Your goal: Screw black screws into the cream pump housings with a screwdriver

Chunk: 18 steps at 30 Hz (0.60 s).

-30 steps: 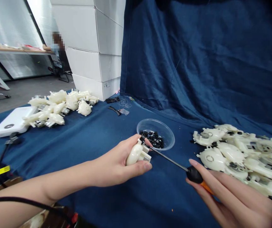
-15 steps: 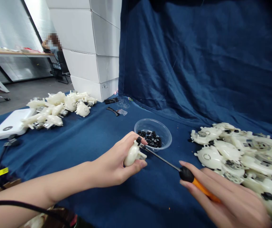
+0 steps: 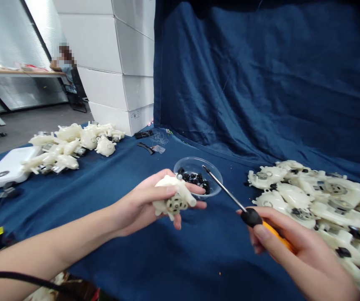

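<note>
My left hand (image 3: 139,205) holds a cream plastic housing (image 3: 180,190) with a round slotted motor face towards me; the thumb lies across it and some fingers stretch out beyond. My right hand (image 3: 289,242) is wrapped round the orange and black handle of a screwdriver (image 3: 227,190). Its metal shaft points up and left, with the tip apart from the housing and over the clear plastic bowl (image 3: 217,190). Small black parts (image 3: 195,179) lie in that bowl, just behind my left hand.
Similar cream housings (image 3: 296,194) are heaped at the right, more housings (image 3: 70,133) at the left by a white box-shaped device (image 3: 9,167). White cartons (image 3: 104,88) are stacked behind, beside a blue curtain (image 3: 245,83). A person (image 3: 68,69) sits at a far desk.
The screwdriver tip has come away from the housing and risen. My left hand has turned the housing so the motor face shows. The black piece at its top no longer shows.
</note>
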{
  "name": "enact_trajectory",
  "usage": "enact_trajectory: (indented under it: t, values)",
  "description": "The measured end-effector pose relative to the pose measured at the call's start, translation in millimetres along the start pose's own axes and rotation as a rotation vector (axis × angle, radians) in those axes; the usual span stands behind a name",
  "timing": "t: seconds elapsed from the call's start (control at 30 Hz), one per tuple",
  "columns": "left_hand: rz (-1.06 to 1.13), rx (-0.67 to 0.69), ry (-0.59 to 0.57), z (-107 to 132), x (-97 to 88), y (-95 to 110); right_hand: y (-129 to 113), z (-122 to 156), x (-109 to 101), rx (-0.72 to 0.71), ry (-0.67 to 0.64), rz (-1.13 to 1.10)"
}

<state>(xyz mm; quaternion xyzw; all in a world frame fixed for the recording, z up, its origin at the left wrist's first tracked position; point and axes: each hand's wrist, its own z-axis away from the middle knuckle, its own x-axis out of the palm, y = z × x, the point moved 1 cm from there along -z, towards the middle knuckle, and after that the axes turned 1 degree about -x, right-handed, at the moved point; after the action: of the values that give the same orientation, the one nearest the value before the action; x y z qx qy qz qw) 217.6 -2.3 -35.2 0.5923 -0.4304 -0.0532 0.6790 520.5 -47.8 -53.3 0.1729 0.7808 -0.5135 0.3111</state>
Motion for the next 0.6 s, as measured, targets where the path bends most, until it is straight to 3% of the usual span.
enact_trajectory:
  t: [0.13,0.3,0.43,0.6]
  values:
    - [0.251,-0.197,-0.152,1.5,-3.8,-1.0,-6.0,-5.8,6.5,0.164,-0.131,-0.214]
    - [0.319,-0.331,-0.082,2.0,-9.5,-3.0,-16.4,-3.9,15.4,0.332,-0.064,-0.419]
    - [0.228,-0.421,-0.044,1.4,-7.1,-5.8,-23.7,-2.0,20.1,0.373,-0.085,-0.527]
    - [-0.120,-0.356,-0.005,0.9,1.1,-10.4,-29.2,-7.9,30.6,0.363,-0.066,-0.600]
